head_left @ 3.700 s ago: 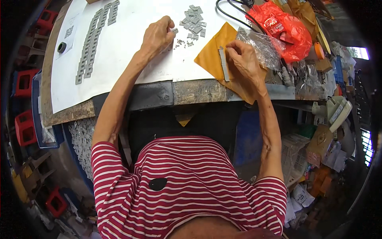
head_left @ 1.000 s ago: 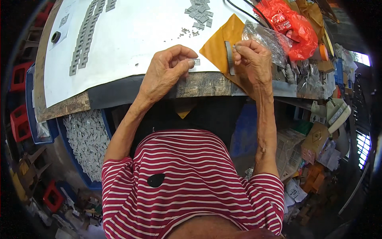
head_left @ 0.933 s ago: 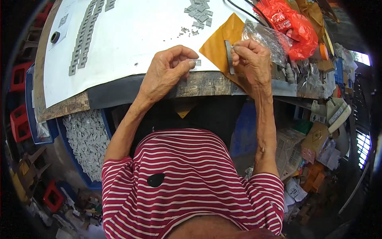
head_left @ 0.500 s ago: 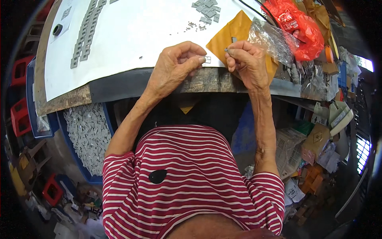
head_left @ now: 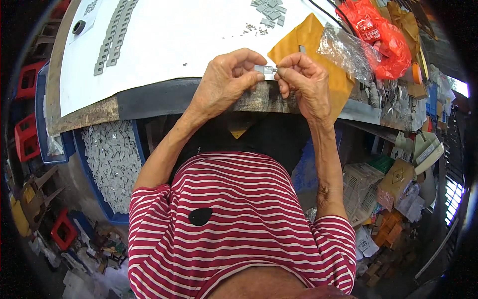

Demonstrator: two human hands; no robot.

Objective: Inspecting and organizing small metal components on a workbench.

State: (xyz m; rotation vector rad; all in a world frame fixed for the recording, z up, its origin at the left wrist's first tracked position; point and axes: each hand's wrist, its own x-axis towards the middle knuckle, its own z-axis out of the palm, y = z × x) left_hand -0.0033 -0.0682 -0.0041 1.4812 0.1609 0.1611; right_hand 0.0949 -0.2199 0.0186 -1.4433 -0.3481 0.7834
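Grey plate (head_left: 262, 69), small and flat, sits in the upper middle of the frame by the near edge of the table (head_left: 92, 110), pinched at its left end in the narrow grip of the left hand (head_left: 226, 79). To its right, the right hand (head_left: 309, 82) holds a tiny part (head_left: 275, 71) between thumb and forefinger, its grip nearly closed; the part is right at the plate's right end, though whether they touch is too small to tell. Above the right hand spreads an orange-brown sheet (head_left: 311, 42), the end of a grey strip (head_left: 302, 49) showing on it. Left of its top corner, loose bits (head_left: 255, 30) lie scattered on white paper (head_left: 164, 40), and a heap of grey plates (head_left: 270, 11) rests near the frame's top edge. Clear plastic (head_left: 343, 52) and a red bag (head_left: 386, 45) fill the upper right. At upper left, two long rows of grey plates (head_left: 119, 44) slant side by side, with a black ring (head_left: 78, 27) farther left. At left, below the table, a blue bin (head_left: 139, 142) holds many grey pieces (head_left: 112, 167).
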